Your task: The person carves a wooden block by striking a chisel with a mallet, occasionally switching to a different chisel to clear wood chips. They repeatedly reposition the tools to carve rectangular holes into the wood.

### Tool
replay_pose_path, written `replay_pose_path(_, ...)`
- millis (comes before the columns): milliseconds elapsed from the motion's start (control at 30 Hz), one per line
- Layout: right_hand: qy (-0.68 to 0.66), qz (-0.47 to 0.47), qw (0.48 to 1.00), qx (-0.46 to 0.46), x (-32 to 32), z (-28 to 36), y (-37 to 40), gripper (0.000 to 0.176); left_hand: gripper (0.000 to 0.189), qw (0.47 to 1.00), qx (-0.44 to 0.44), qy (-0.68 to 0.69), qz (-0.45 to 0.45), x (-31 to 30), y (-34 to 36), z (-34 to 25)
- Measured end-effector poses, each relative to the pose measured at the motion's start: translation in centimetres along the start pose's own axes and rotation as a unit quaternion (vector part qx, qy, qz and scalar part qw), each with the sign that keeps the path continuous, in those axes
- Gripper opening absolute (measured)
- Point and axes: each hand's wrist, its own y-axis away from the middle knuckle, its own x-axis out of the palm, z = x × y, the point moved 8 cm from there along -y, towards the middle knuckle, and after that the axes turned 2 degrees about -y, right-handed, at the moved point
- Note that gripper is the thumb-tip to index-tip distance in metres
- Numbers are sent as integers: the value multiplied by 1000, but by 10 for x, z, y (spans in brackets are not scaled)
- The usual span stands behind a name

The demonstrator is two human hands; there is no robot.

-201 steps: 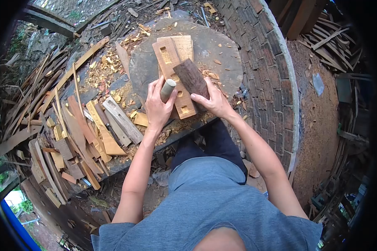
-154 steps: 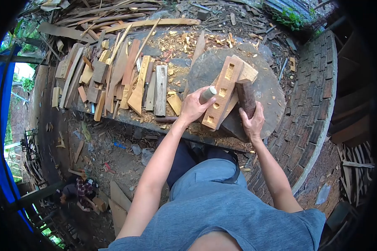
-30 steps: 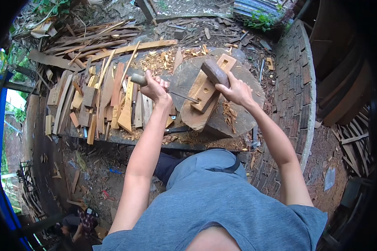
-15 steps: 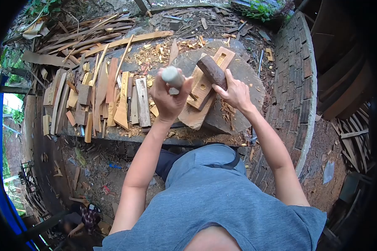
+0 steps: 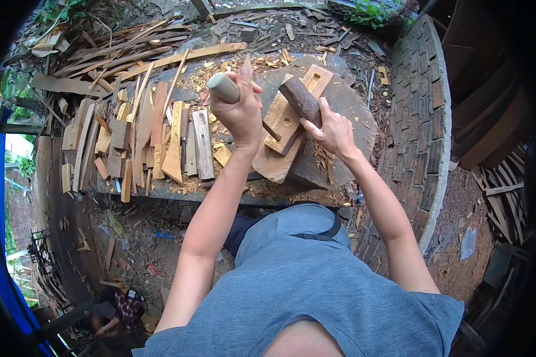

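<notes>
My left hand (image 5: 239,113) is wrapped round the pale, round-ended handle (image 5: 225,88) of a chisel. The chisel's dark blade (image 5: 271,131) slants down to the near end of a light wooden block (image 5: 284,119), which has holes cut in it. My right hand (image 5: 335,132) grips a dark wooden mallet (image 5: 301,100), which lies over the block. Beneath the block, a longer board (image 5: 317,80) with a slot lies at a slant on a round stump (image 5: 354,119).
Wood pieces (image 5: 143,131) stand in a row on the bench to the left, with long strips piled behind them. Shavings (image 5: 223,74) are scattered around the stump. A curved brick wall (image 5: 417,125) rises on the right. Another person (image 5: 122,306) is at the lower left.
My left hand has turned, and the handle's end has swung left and up, exposing more of the blade. My right hand and the mallet have hardly moved.
</notes>
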Motion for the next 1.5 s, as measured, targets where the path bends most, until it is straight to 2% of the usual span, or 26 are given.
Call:
replay_pose_path(100, 3, 7, 1000, 3, -2, 1, 0, 66, 23, 999, -1, 7, -38, -9, -8, 12)
replay_pose_path(167, 8, 11, 1000, 9, -1, 1, 0, 66, 25, 997, 7, -63, -52, -14, -12, 17)
replay_pose_path(300, 0, 36, 999, 24, 2, 0, 1, 67, 31, 998, 23, -32, -48, -6, -12, 16)
replay_pose_path(400, 9, 1, 1000, 0, -1, 3, 0, 65, 31, 999, 24, 3, -25, 2, -7, 5)
replay_pose_path(500, 13, 5, 1000, 0, -1, 3, 0, 64, 29, 992, -97, -45, 73, 14, -8, 12)
replay_pose_path(667, 3, 15, 1000, 13, -2, 5, 1, 63, 35, 980, -46, -129, 142, 22, -18, 20)
replay_pose_path(733, 5, 18, 1000, 20, -1, 3, 1, 63, 37, 968, 37, -168, 181, 33, -16, 4)
replay_pose_path(767, 6, 22, 999, 25, 0, 3, 1, 63, 39, 972, 18, -147, 185, 34, -11, 4)
replay_pose_path(900, 8, 22, 999, 28, -2, 5, 2, 62, 40, 976, 8, -114, 183, 35, -7, 21)
replay_pose_path(967, 16, 30, 999, 31, 0, 4, 2, 61, 40, 983, 84, -127, 101, 28, -11, 26)
replay_pose_path(1100, 8, 26, 999, 29, -2, 7, -1, 63, 39, 970, 146, -182, 74, 30, -1, 19)
replay_pose_path(1133, 8, 34, 999, 36, 1, 3, -2, 64, 39, 970, 149, -180, 71, 30, 1, 18)
replay_pose_path(1200, 10, 38, 998, 39, -4, 0, -6, 65, 39, 985, 76, -133, 76, 28, 2, 29)
replay_pose_path(1300, -164, 65, 982, 70, -17, -2, -27, 66, 40, 988, 84, -125, 41, 16, 8, 28)
replay_pose_path(1333, -204, 1, 979, 23, -42, 14, -33, 62, 41, 985, 93, -139, 29, 14, 12, 22)
replay_pose_path(1400, -294, -17, 956, 9, -88, 43, -37, 56, 41, 985, 96, -141, 28, 13, 22, 16)
replay_pose_path(1467, -341, -79, 933, -79, -146, 89, -27, 52, 41, 978, 128, -159, 41, 19, 26, 6)
replay_pose_path(1500, -339, -92, 929, -114, -169, 110, -17, 52, 40, 984, 94, -147, 48, 20, 28, 8)
